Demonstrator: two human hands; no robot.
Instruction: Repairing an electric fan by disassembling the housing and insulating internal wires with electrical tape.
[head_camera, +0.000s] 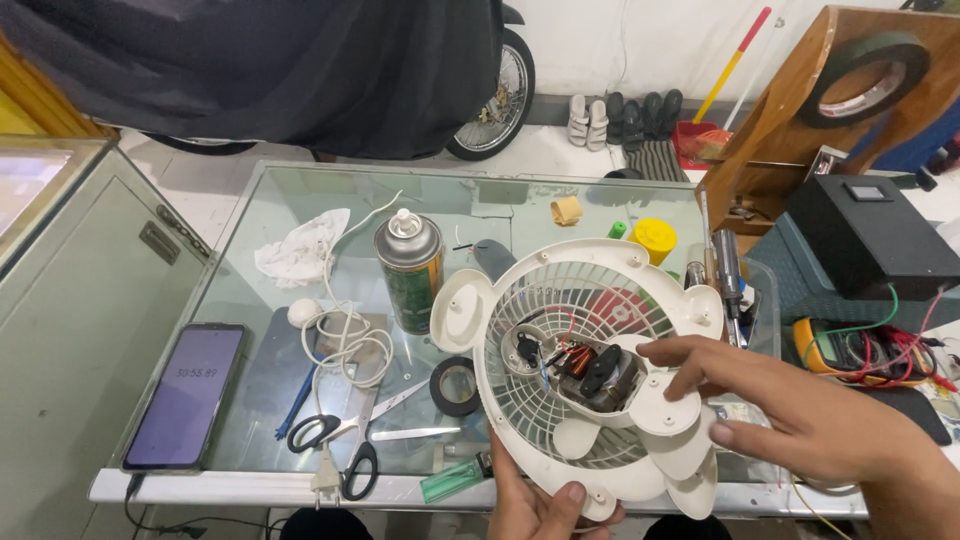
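- My left hand (540, 505) grips the near rim of the white fan housing (585, 365); my right hand (800, 415), fingers loosely spread, touches its motor (600, 375).
- The housing tilts above the glass table (250, 235), grille ribs and red wires showing.
- A green-labelled spray can (410, 270) stands left, a yellow cap (654, 238) farther back.

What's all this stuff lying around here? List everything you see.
fan grille with motor: one, white, held above the table's front edge
spray can: one, grey and green, upright mid-table
scissors: one, black handles, front left
phone: one, dark, far left
power cord: one, white, coiled left
tape roll: one, black, beside the grille
lighter: one, green, front edge
glass table: one
left hand: under the grille
right hand: on the motor side
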